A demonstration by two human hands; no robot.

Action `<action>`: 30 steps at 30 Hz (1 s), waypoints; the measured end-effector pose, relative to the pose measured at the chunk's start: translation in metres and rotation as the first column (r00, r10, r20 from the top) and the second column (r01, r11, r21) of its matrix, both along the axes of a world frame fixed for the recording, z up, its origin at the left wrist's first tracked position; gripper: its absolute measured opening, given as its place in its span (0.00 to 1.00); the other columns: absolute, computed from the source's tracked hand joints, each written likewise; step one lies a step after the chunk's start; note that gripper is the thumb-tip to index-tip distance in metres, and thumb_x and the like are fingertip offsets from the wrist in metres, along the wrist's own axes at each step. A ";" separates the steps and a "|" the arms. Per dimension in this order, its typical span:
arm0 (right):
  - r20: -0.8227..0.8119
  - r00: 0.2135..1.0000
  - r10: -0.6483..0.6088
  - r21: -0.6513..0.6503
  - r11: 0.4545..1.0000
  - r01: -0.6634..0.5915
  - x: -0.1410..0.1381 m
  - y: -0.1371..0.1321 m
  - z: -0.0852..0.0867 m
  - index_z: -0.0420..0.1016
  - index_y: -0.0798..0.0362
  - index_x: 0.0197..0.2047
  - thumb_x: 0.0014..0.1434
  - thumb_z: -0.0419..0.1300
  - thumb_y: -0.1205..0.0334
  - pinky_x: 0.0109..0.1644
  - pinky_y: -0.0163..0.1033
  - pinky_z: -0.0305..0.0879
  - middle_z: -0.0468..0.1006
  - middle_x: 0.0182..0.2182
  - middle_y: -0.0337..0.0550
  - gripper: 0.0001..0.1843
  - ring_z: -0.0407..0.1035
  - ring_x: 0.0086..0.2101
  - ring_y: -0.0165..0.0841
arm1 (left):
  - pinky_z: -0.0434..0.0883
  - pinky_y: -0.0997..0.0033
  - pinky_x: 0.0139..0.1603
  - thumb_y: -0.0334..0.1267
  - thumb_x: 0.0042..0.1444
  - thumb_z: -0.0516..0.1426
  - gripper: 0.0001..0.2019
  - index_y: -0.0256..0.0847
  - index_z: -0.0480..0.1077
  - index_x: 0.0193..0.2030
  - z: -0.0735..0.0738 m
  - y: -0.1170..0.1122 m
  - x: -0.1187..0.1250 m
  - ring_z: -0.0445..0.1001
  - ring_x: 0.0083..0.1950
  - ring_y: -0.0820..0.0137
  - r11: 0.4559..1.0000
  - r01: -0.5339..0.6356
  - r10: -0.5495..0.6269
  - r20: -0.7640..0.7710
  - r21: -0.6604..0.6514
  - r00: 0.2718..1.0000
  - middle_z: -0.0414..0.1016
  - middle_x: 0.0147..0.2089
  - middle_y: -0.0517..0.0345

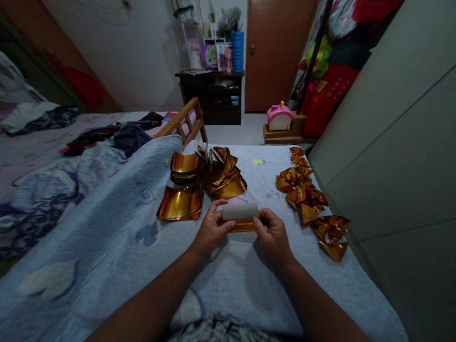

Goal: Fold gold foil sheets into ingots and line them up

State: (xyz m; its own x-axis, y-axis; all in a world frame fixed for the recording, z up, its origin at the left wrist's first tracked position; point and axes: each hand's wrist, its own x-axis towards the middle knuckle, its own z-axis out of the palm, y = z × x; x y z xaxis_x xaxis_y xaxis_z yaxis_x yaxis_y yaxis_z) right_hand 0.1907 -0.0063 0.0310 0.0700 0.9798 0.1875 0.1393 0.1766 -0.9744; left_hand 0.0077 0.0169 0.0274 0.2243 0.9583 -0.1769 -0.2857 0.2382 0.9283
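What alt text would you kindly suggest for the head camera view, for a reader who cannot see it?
A person's left hand and right hand hold a gold-and-white sheet, curled or folded over, above a pale blue bedcover. Stacked gold sheets lie beyond the left hand; folded gold pieces line the cover's right side.

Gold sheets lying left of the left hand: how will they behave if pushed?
The gold sheets would probably slip apart, as their lower edges sit offset. Their shiny faces may make them slippery. They look thin and gently curved, so they would likely flex easily.
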 end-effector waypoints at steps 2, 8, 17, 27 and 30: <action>0.035 0.999 -0.014 0.047 0.999 0.013 -0.001 -0.002 0.003 0.72 0.52 0.32 0.60 0.59 0.59 0.31 0.35 0.60 0.69 0.23 0.35 0.07 0.63 0.25 0.29 | 0.74 0.70 0.41 0.36 0.43 0.72 0.38 0.45 0.56 0.57 0.000 0.001 0.000 0.79 0.38 0.68 1.000 0.005 -0.005 0.016 -0.021 1.000 0.82 0.39 0.58; 0.102 0.994 -0.048 0.169 0.985 0.030 -0.003 -0.005 0.009 0.72 0.51 0.31 0.58 0.59 0.63 0.29 0.34 0.59 0.67 0.22 0.34 0.04 0.61 0.24 0.29 | 0.74 0.70 0.43 0.37 0.41 0.73 0.26 0.37 0.69 0.45 0.001 0.003 -0.004 0.79 0.39 0.67 0.997 0.056 -0.056 -0.003 -0.049 0.998 0.82 0.39 0.55; 0.116 0.992 -0.054 0.286 0.958 0.019 -0.006 -0.010 0.018 0.73 0.50 0.32 0.58 0.60 0.66 0.30 0.35 0.62 0.70 0.23 0.36 0.03 0.64 0.24 0.29 | 0.65 0.75 0.30 0.34 0.34 0.74 0.15 0.37 0.73 0.26 -0.001 0.004 -0.010 0.67 0.26 0.76 0.998 0.042 -0.042 0.003 -0.050 0.999 0.72 0.24 0.63; 0.115 0.992 -0.052 0.326 0.945 0.011 -0.007 -0.014 0.024 0.69 0.49 0.29 0.57 0.61 0.67 0.29 0.35 0.63 0.69 0.22 0.34 0.07 0.64 0.24 0.29 | 0.68 0.74 0.34 0.33 0.38 0.73 0.12 0.37 0.75 0.27 -0.008 0.003 -0.013 0.71 0.30 0.73 0.999 0.016 -0.015 -0.017 0.035 1.000 0.75 0.28 0.60; 0.147 0.987 -0.059 0.333 0.943 0.007 -0.007 -0.015 0.025 0.69 0.49 0.29 0.58 0.60 0.67 0.29 0.35 0.62 0.69 0.22 0.34 0.07 0.64 0.23 0.29 | 0.69 0.73 0.35 0.33 0.37 0.74 0.13 0.37 0.75 0.27 -0.005 0.004 -0.012 0.72 0.31 0.71 0.999 0.009 -0.008 -0.009 0.033 1.000 0.76 0.28 0.60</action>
